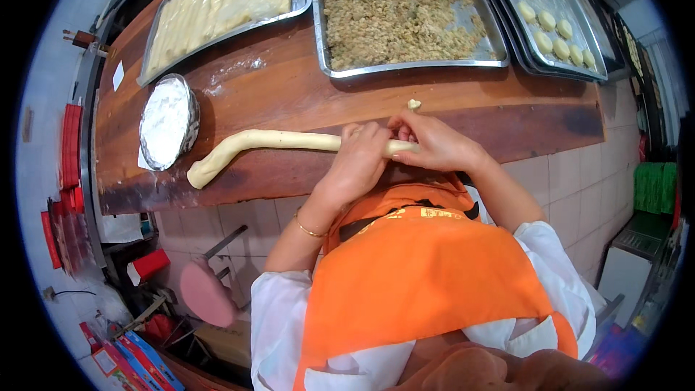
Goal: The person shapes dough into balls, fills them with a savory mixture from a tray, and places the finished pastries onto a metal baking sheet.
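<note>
**Fingers pinch the end of a long dough rope**

Fingers [362, 134] of the left hand [358, 159] curl closed around the dough rope [279, 141], gripping it near its right end. Just beside it, the right hand [434, 143] closes on the very tip of the same rope, thumb and fingertips pinched on the pale dough between the two hands. A thin gold bracelet [310, 230] sits on the left wrist, above an orange apron [427, 268].

From the hands the rope runs left across the wooden board [289, 94] and bends down toward the board's near edge. Near that bent end stands a round metal bowl of white flour [168, 122]. A small torn-off dough piece [413, 104] lies on the board just beyond the right hand.

Farther back, three metal trays sit along the board's far side: one with covered dough strips [224, 0], one with crumbly filling [398, 11], and one with small round dough balls [554, 32].
</note>
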Motion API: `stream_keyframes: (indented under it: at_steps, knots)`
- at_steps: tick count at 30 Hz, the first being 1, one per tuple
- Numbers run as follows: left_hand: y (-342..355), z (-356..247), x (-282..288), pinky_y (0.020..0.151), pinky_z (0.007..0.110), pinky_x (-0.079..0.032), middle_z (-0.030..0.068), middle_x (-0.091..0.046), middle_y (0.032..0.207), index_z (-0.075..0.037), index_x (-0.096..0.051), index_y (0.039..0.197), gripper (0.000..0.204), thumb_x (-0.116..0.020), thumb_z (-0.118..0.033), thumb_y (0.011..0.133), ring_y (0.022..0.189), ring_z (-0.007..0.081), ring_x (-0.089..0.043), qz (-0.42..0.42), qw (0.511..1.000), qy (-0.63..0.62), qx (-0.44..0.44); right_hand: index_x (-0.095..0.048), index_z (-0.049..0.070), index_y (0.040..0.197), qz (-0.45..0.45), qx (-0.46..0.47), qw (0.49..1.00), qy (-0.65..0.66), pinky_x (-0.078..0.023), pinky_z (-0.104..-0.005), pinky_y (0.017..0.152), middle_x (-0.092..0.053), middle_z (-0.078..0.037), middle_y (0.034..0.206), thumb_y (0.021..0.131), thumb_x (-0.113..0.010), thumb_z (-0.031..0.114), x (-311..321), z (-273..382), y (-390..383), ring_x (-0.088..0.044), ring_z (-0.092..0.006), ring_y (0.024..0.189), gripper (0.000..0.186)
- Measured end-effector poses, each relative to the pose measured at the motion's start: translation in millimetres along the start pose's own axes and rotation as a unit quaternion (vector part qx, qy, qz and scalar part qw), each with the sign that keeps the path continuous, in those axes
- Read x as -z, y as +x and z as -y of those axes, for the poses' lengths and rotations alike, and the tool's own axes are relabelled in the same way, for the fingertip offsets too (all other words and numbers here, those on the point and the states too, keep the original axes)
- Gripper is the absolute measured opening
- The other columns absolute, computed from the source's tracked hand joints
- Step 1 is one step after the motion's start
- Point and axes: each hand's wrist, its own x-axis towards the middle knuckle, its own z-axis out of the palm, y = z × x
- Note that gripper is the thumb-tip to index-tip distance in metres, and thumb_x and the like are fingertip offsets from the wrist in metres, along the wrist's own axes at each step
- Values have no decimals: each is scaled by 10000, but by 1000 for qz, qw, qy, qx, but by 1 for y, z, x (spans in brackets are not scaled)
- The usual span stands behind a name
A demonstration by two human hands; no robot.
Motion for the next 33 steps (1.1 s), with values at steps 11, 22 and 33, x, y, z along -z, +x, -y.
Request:
stream_keyframes:
  at_steps: [11, 22, 33]
  knots:
    - [20, -11, -15, 883, 455, -390, 156, -569, 854, -33, -573, 938, 131, -581, -14, 808, 853, 359, -582, -6, 996, 87, 12, -620, 5, 1115, -18, 29, 993, -112, -517, -520, 835, -690, -246, 976, 893, -587, 181, -1, -5, 2, -641, -463, 934, 285]
    - [36, -6, -50, 868, 440, -396, 161, -563, 920, -45, -588, 869, 94, -600, -94, 790, 933, 323, -562, 20, 959, 282, 16, -635, 11, 860, -71, 101, 981, -147, -536, -425, 639, -674, -212, 753, 888, -564, 193, -3, -45, 0, -686, -317, 710, 197]
    - [57, -15, -2, 938, 480, -413, 205, -593, 1026, 13, -576, 1127, 423, -661, -239, 798, 1033, 378, -563, 118, 980, 120, 107, -605, 7, 1167, -73, 42, 971, 222, -465, -301, 846, -611, -86, 1041, 921, -547, 127, 57, -77, -32, -579, -156, 944, 280]
